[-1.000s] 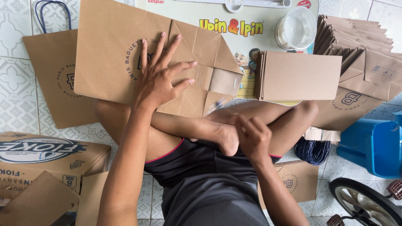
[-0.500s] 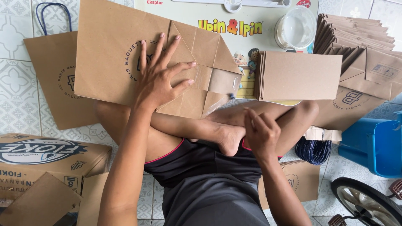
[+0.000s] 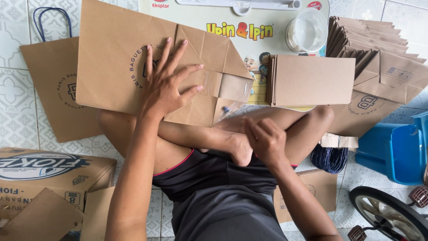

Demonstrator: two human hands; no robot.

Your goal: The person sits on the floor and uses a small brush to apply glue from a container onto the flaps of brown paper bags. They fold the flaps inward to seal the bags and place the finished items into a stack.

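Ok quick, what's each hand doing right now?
Left hand: open, fingers spread, pressing flat on the brown paper bag.
Right hand: loosely curled by the foot, holding nothing visible.

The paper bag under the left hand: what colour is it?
Plain kraft brown paper bag with a dark round printed logo, pressed flat by the left hand; seen in the head view.

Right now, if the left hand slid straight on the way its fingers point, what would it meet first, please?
The left hand, flat on the brown paper bag, points up and slightly right. It would probably first cross the bag's folded bottom flaps, then reach the colourful board.
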